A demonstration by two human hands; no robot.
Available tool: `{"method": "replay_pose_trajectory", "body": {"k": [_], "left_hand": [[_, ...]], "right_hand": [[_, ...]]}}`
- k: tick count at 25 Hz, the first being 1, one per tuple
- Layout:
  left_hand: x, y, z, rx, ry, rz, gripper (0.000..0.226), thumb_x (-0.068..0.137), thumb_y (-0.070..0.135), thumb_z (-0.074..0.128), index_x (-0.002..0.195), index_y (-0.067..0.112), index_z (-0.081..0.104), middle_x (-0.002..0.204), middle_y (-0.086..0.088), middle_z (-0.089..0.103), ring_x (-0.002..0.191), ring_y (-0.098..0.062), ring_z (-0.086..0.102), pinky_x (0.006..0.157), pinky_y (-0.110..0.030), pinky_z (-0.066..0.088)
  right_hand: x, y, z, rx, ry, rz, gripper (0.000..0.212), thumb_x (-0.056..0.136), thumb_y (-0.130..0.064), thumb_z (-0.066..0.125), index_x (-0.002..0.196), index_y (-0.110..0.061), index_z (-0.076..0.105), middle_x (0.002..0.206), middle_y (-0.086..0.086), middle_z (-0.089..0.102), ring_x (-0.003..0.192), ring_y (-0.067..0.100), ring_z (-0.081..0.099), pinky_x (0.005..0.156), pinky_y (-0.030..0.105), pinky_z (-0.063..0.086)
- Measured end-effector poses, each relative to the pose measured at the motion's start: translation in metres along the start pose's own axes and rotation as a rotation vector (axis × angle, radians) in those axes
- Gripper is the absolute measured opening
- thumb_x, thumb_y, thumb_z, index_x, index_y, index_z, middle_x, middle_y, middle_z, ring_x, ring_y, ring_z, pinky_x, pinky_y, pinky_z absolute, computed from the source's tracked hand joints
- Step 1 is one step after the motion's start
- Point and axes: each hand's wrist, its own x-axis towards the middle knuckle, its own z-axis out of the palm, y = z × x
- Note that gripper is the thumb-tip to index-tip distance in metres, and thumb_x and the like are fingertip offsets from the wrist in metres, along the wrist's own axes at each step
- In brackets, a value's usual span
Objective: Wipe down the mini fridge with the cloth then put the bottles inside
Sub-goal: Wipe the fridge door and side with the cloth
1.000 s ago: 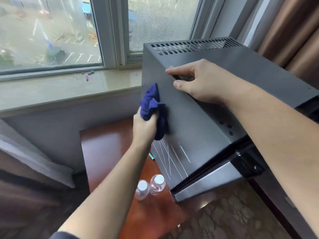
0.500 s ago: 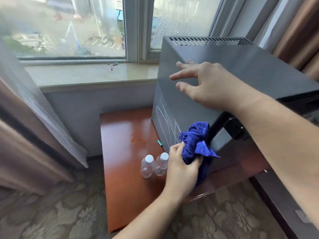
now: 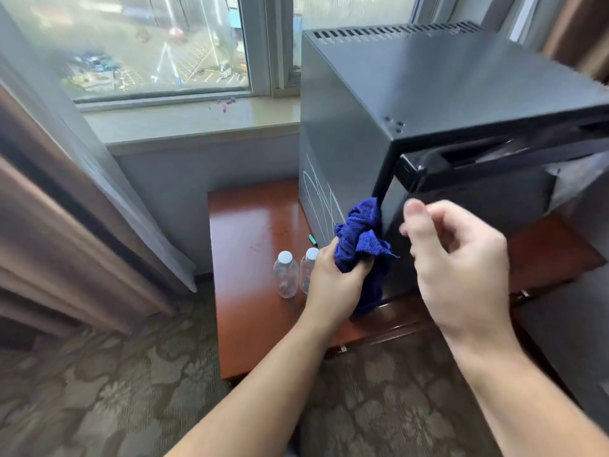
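The dark grey mini fridge [image 3: 428, 94] stands on a reddish wooden table [image 3: 250, 225] under the window. My left hand [image 3: 333, 282] grips a bunched blue cloth [image 3: 361, 239] and holds it against the fridge's lower front-left corner. My right hand [image 3: 458, 265] hovers in front of the fridge door with its fingers loosely curled, holding nothing. Two clear plastic bottles with white caps, one [image 3: 286, 275] and the other [image 3: 308, 268], stand upright on the table just left of my left hand; the second is partly hidden by it.
A pale stone window sill [image 3: 197, 123] runs behind the table. Curtains [image 3: 82, 199] hang at the left, and more at the far right. Patterned carpet [image 3: 115, 390] covers the floor in front. A small green item [image 3: 312, 239] lies by the fridge's base.
My right hand has come off the fridge top and dropped in front of the door. My left hand carried the cloth down the fridge's side to its lower front corner.
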Motion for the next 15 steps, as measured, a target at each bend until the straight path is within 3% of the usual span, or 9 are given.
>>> {"method": "replay_pose_trajectory", "body": {"k": [1,3,5,6,8,12,15], "left_hand": [[-0.004,-0.004,-0.002,0.029,-0.001,-0.025,0.006,0.093,0.023,0.070,0.098,0.019,0.070,0.082,0.021,0.069,0.078,0.007,0.062,0.078,-0.020,0.052],[-0.013,-0.016,-0.006,0.087,0.012,-0.061,0.010,0.090,0.028,0.071,0.098,0.022,0.069,0.084,0.024,0.069,0.081,0.004,0.065,0.083,-0.028,0.054],[-0.027,-0.025,-0.009,0.161,0.000,-0.061,0.020,0.084,0.034,0.071,0.103,0.028,0.068,0.096,0.014,0.073,0.092,-0.005,0.069,0.090,-0.037,0.056],[-0.033,-0.028,-0.010,0.196,-0.020,-0.068,0.026,0.082,0.038,0.071,0.107,0.031,0.068,0.103,0.011,0.072,0.098,-0.006,0.069,0.093,-0.039,0.055],[-0.044,-0.030,-0.009,0.271,-0.071,-0.085,0.042,0.079,0.039,0.074,0.120,0.036,0.064,0.116,0.013,0.068,0.110,-0.004,0.065,0.099,-0.035,0.053],[-0.041,-0.027,-0.030,0.304,-0.356,-0.113,0.080,0.077,0.038,0.075,0.147,0.043,0.036,0.138,0.015,0.060,0.123,0.004,0.059,0.109,-0.026,0.046],[0.005,-0.027,-0.078,0.413,-0.557,-0.086,0.070,0.084,0.033,0.069,0.147,0.042,0.038,0.134,0.013,0.064,0.117,0.006,0.062,0.104,-0.022,0.048]], "right_hand": [[-0.018,0.016,-0.003,0.068,0.023,0.145,0.043,0.097,-0.048,0.062,0.071,-0.014,0.064,0.061,-0.005,0.058,0.054,0.012,0.053,0.058,0.032,0.045],[-0.044,0.046,-0.005,0.266,-0.080,0.602,0.044,0.090,-0.060,0.065,0.083,-0.017,0.071,0.080,0.004,0.067,0.067,0.015,0.063,0.067,0.041,0.056],[-0.058,0.064,0.002,0.461,-0.355,1.027,0.048,0.081,-0.065,0.064,0.108,-0.026,0.073,0.110,0.009,0.075,0.099,0.024,0.072,0.096,0.052,0.056],[-0.061,0.070,0.007,0.561,-0.466,1.126,0.055,0.081,-0.065,0.063,0.119,-0.026,0.071,0.117,0.010,0.076,0.109,0.029,0.072,0.105,0.055,0.051],[-0.063,0.073,0.023,0.725,-0.490,1.168,0.060,0.081,-0.064,0.064,0.127,-0.027,0.069,0.123,0.009,0.076,0.114,0.031,0.072,0.105,0.056,0.050],[-0.055,0.078,0.053,0.731,-0.197,1.167,0.049,0.080,-0.053,0.077,0.117,-0.021,0.075,0.111,0.005,0.080,0.105,0.025,0.076,0.083,0.047,0.060],[-0.053,0.089,0.073,0.738,-0.061,1.178,0.042,0.085,-0.037,0.079,0.119,-0.013,0.074,0.111,0.012,0.079,0.107,0.032,0.074,0.086,0.056,0.061]]}}
